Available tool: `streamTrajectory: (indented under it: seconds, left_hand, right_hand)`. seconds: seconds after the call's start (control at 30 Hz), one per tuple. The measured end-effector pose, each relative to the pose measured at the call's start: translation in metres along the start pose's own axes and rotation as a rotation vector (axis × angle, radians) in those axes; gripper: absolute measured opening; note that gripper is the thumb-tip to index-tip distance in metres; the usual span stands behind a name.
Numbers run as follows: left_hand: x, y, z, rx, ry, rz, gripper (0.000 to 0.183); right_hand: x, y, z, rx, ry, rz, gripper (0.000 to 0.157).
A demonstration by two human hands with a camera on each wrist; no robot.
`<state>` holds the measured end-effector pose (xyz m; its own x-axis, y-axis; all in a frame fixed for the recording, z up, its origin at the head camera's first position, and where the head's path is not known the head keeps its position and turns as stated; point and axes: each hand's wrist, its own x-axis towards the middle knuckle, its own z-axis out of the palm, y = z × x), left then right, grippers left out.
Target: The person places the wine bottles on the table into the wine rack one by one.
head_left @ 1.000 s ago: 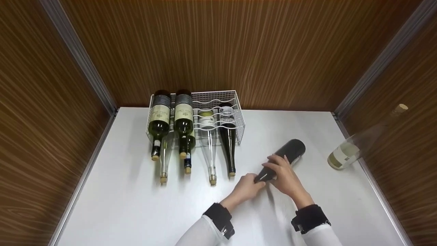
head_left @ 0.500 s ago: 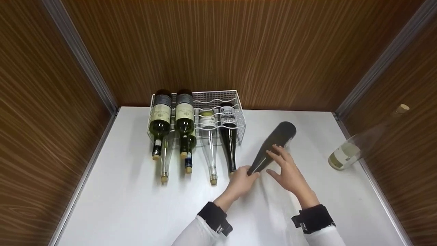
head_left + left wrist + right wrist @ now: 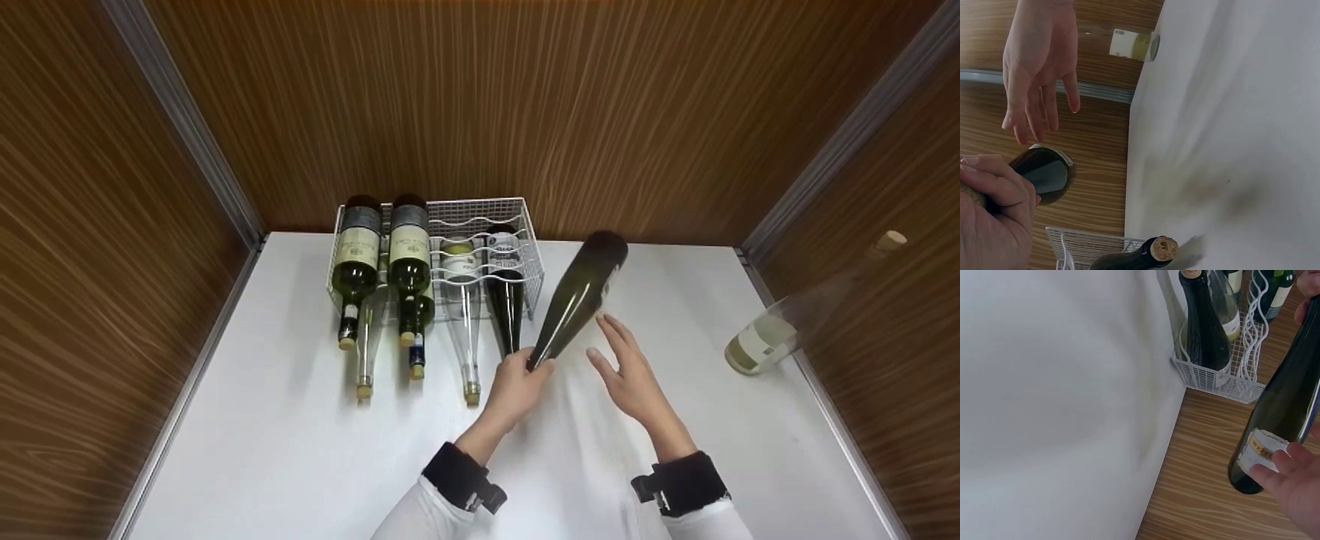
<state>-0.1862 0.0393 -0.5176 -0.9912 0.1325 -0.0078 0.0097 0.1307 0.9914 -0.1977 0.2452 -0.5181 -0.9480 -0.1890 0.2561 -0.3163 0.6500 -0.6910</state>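
Note:
My left hand (image 3: 516, 386) grips a dark green wine bottle (image 3: 576, 300) by its neck. The bottle slants above the table, its base up and away to the right. My right hand (image 3: 634, 382) is beside it with fingers extended, apart from the glass in the head view. A pale label (image 3: 1261, 453) shows near the base in the right wrist view, with the right fingers in front of part of it. Left of the held bottle stands a white wire rack (image 3: 534, 289) with several corked bottles lying in it, including a dark bottle (image 3: 508, 311) at its right end.
Two green bottles (image 3: 356, 251) lie on the rack's upper tier at the left. A clear bottle (image 3: 765, 345) with a cork stands at the far right of the white table (image 3: 300, 450). Wood-grain panels (image 3: 480, 97) enclose the back and sides.
The left hand has lifted the bottle and carried it left toward the rack, its base swinging up. The right hand has let go of the bottle, and its fingers have straightened.

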Motion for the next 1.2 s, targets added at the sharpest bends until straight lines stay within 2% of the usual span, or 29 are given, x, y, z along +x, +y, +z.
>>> streamTrajectory:
  seconds: [0.23, 0.57, 0.73, 0.97, 1.2]
  left_hand:
    - [-0.001, 0.009, -0.012, -0.088, 0.038, -0.064, 0.026]
    - [-0.002, 0.015, -0.030, -0.169, 0.103, -0.078, 0.017]
    - [-0.003, 0.014, -0.038, -0.214, 0.123, -0.078, 0.017]
    - [-0.003, 0.012, -0.050, -0.269, 0.196, -0.096, 0.021]
    - [-0.001, 0.007, -0.060, -0.275, 0.267, -0.094, 0.020]
  right_hand:
    - [0.001, -0.002, 0.005, 0.027, -0.028, 0.027, 0.058]
    - [0.005, -0.008, 0.015, 0.034, -0.082, 0.031, 0.060]
    - [0.009, -0.012, 0.021, 0.025, -0.102, 0.037, 0.062]
    - [0.015, -0.018, 0.030, 0.026, -0.130, 0.022, 0.061]
    - [0.020, -0.022, 0.040, 0.039, -0.154, 0.008, 0.060]
